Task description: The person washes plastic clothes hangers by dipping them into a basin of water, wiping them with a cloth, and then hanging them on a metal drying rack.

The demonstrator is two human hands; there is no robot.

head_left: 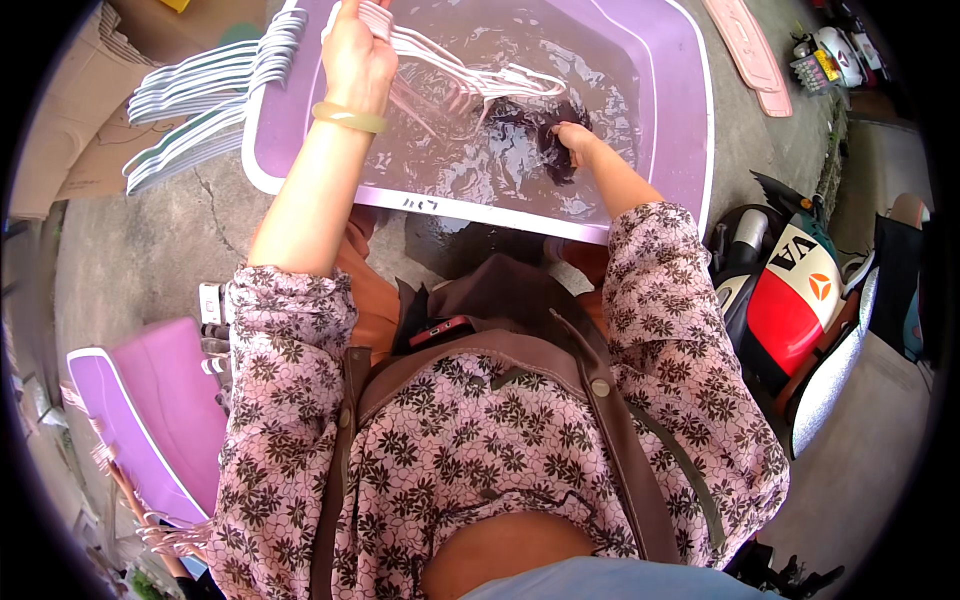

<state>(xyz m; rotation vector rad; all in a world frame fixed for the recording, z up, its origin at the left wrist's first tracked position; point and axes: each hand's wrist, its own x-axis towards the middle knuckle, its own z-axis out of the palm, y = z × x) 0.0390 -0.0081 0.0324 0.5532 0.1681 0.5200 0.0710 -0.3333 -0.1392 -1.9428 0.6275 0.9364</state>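
My left hand (pixel 360 62) is closed on a bunch of white and pink hangers (pixel 465 78) above a large purple tub (pixel 670 110) of murky water. The hangers' lower ends reach down to the water. My right hand (pixel 578 143) grips a dark, wet cloth (pixel 556 165) at the water's surface, in the right half of the tub, near those ends. More white hangers (pixel 195 90) are hooked in stacks over the tub's left rim and stick out to the left.
A second purple tub (pixel 135 400) with pink hangers (pixel 170 535) beside it is at lower left. Cardboard (pixel 65 120) lies upper left. A red and white scooter (pixel 795 330) stands close on my right. Long pink plastic pieces (pixel 740 45) lie beyond the tub's top right corner.
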